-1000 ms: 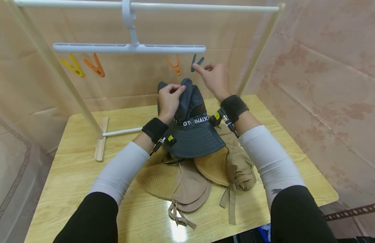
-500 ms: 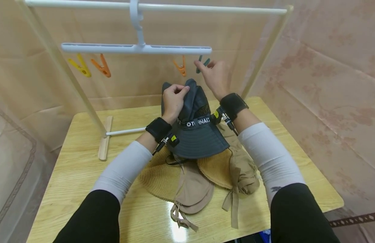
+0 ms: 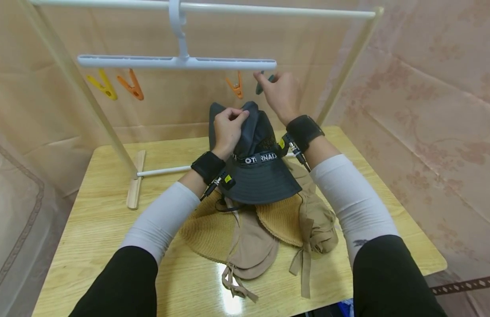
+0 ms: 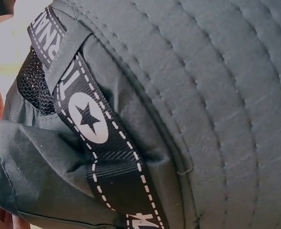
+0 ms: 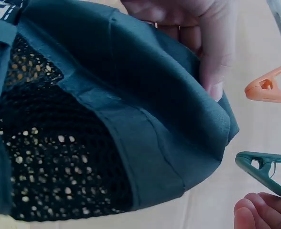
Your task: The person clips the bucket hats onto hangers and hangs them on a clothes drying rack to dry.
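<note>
From my remote seat I count one yellow peg (image 3: 109,91), two orange pegs (image 3: 136,90) (image 3: 238,91) and one green peg (image 5: 262,155) (four in all), one hanger (image 3: 181,63), one rack (image 3: 276,9), one dark hat (image 3: 265,180), seemingly two tan hats (image 3: 211,233) (image 3: 318,220), two hands (image 3: 228,131) (image 3: 283,96), two wristbands (image 3: 208,167) (image 3: 304,132) and one surface (image 3: 110,264).

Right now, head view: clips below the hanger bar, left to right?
Yellow clip, orange clip, second orange clip, green clip.
</note>
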Tool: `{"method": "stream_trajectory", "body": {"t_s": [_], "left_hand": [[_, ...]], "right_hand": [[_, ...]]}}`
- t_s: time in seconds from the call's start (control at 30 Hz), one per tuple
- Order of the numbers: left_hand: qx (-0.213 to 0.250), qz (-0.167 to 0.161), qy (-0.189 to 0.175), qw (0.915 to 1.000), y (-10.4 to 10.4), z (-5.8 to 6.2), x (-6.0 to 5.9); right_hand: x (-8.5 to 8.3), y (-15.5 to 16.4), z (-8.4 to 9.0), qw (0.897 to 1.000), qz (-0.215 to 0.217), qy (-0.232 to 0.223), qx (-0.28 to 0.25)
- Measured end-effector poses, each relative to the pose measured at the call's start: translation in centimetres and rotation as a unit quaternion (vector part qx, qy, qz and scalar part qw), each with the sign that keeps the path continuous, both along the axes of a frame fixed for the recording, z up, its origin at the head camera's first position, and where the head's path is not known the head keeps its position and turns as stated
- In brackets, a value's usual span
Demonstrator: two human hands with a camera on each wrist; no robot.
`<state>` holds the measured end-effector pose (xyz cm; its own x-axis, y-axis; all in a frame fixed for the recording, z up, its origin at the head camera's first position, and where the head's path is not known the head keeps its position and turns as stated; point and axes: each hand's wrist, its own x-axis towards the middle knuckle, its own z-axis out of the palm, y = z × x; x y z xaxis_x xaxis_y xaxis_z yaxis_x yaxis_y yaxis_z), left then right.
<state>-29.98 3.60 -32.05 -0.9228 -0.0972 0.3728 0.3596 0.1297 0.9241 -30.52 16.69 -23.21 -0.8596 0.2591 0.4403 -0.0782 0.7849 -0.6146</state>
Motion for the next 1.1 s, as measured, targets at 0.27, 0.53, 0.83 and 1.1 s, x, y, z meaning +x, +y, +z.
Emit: {"method": "stream_trajectory", "body": {"t_s": [0.27,0.53,0.83,1.1], "left_hand": [[0.004,0.002,0.000,1.0000,-0.1,0.0,0.3],[0.017,0.000,-0.006,0.9998,0.6,0.2,0.2],[0.041,-0.002,-0.049,0.9979,0.8,0.4,-0.1],[0.066,-0.021,-0.054,0.9961,1.1,0.6,0.0]], "right_hand": [[0.4,-0.2,0.4,1.000,0.013,-0.019,-0.004],[0.9,-0.5,0.8,0.999,0.024,-0.032,0.017],[1.1,-0.7,0.5,0.998,0.040,-0.046,-0.016],[1.3,-0.6,0.6,0.997,0.044,-0.047,-0.031]]}}
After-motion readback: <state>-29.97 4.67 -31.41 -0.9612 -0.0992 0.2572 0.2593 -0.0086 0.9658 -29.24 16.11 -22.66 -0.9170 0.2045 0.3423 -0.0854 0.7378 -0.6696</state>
